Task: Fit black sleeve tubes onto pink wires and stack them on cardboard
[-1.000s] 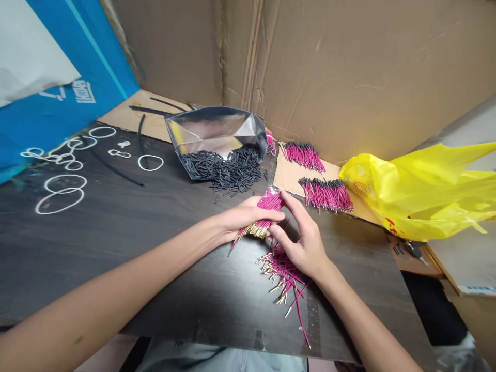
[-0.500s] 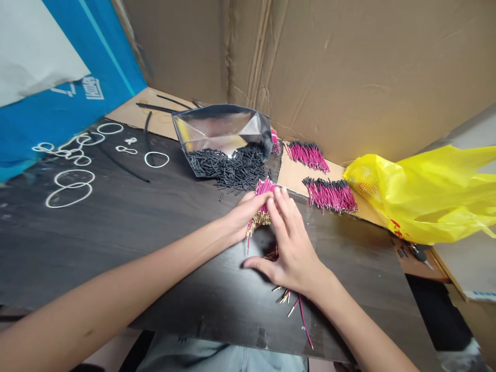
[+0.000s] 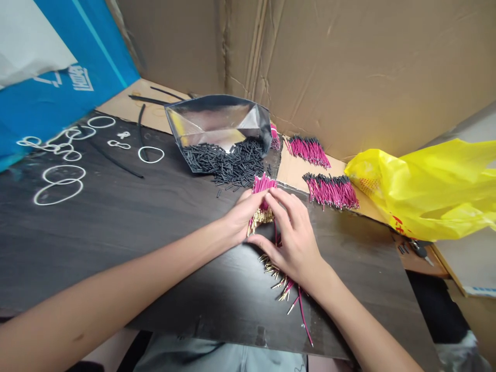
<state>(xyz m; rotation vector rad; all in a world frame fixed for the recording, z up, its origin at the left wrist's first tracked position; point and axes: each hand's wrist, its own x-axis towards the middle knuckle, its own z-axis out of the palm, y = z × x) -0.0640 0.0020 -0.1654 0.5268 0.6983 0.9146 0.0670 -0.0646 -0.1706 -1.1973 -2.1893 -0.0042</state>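
Observation:
My left hand (image 3: 239, 216) is closed around a bundle of thin pink wires (image 3: 264, 183) with gold metal terminals (image 3: 260, 219) at their near ends. Cupped against the bundle's right side is my right hand (image 3: 292, 235); its fingertips meet the left thumb, and its thumb is apart from them, close to the gold ends. Under and in front of the right hand lie loose pink wires (image 3: 289, 287) with gold terminals, partly hidden by it. Beyond the hands, short black tube pieces (image 3: 236, 163) spill from an open silver-lined bag (image 3: 217, 121).
Two rows of black-tipped pink wires (image 3: 333, 192) lie on cardboard (image 3: 291, 170) at right, beside a yellow plastic bag (image 3: 418, 191). White rubber bands (image 3: 60, 184) and black tubing (image 3: 116, 164) lie left on the dark table (image 3: 155, 217). A cardboard wall (image 3: 349, 67) stands behind.
My right thumb has moved up towards the gold ends, and the right fingers have bent more. A wire that stuck out below the bundle no longer shows. More loose wires are visible below.

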